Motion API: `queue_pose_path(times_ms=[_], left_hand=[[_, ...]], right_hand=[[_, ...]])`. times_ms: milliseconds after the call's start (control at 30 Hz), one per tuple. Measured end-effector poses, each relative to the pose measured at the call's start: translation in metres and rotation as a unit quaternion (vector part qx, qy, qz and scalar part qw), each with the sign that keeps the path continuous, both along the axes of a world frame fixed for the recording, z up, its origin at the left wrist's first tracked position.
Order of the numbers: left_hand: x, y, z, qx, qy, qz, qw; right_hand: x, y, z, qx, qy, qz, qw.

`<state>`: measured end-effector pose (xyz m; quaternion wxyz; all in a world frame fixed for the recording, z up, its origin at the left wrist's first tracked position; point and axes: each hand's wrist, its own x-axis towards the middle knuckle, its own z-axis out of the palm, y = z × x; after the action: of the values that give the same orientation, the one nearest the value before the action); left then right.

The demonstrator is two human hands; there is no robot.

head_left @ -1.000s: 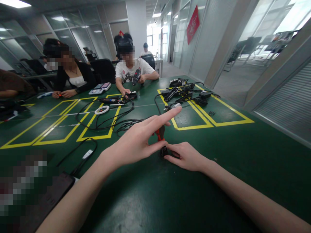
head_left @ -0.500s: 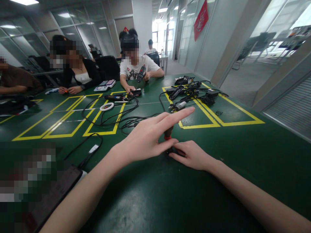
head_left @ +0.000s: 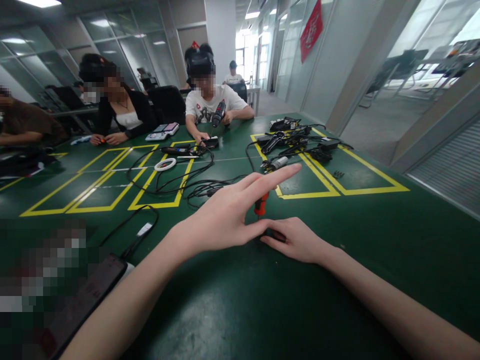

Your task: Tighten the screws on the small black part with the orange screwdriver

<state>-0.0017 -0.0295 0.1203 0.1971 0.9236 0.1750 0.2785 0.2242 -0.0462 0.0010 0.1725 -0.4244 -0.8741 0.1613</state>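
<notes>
Curving left hand [head_left: 223, 212] around upright red-orange screwdriver [head_left: 260, 205], cannot tell whether gripping with fingers; pinching small dark part [head_left: 267, 232] at green counter [head_left: 258, 300] between fingers of right hand [head_left: 296, 241]

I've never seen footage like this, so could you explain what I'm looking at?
There's no robot here: a person works bare-handed. Every picture comes from one camera on that person's head, looking forward and down. The left hand is at what looks like a screwdriver, orange and dark, with the grip partly hidden. The right hand pinches a small dark part, mostly hidden by the fingers. The green table carries yellow tape, black cables and what looks like a phone. Across it, a co-worker holds a drill.
</notes>
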Motion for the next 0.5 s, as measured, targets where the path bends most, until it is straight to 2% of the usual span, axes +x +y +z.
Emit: queue_pose_path(times_ms=[233, 500], left_hand=[[-0.004, 0.000, 0.007, 0.006, 0.002, -0.014, 1.000], [0.001, 0.005, -0.005, 0.033, -0.012, 0.010, 0.999]], right_hand=[[0.000, 0.000, -0.001, 0.008, 0.001, 0.003, 1.000], [0.001, 0.000, -0.002, 0.021, 0.010, 0.001, 1.000]])
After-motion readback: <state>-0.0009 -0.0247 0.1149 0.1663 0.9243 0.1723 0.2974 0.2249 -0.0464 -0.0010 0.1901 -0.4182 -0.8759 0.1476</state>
